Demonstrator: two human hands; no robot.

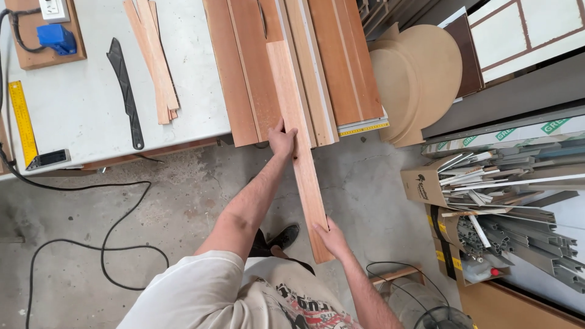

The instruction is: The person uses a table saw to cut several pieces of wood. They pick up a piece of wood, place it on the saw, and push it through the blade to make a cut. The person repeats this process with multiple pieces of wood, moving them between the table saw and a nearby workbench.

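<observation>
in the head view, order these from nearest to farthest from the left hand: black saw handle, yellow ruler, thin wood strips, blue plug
From the left hand:
1. Thin wood strips, on the bench up and left of it.
2. Black saw handle, further left on the bench.
3. Blue plug, top left corner.
4. Yellow ruler, at the bench's far left edge.

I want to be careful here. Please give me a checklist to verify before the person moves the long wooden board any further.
1. Left hand grips the long board near the bench edge: ok.
2. Right hand holds its near end: ok.
3. Far end rests on the stacked planks: ok.
4. Black cable loops on the floor near the feet: not ok.
5. Cardboard box of metal profiles close on the right: not ok.
6. Board free of cracks: cannot tell.
</observation>
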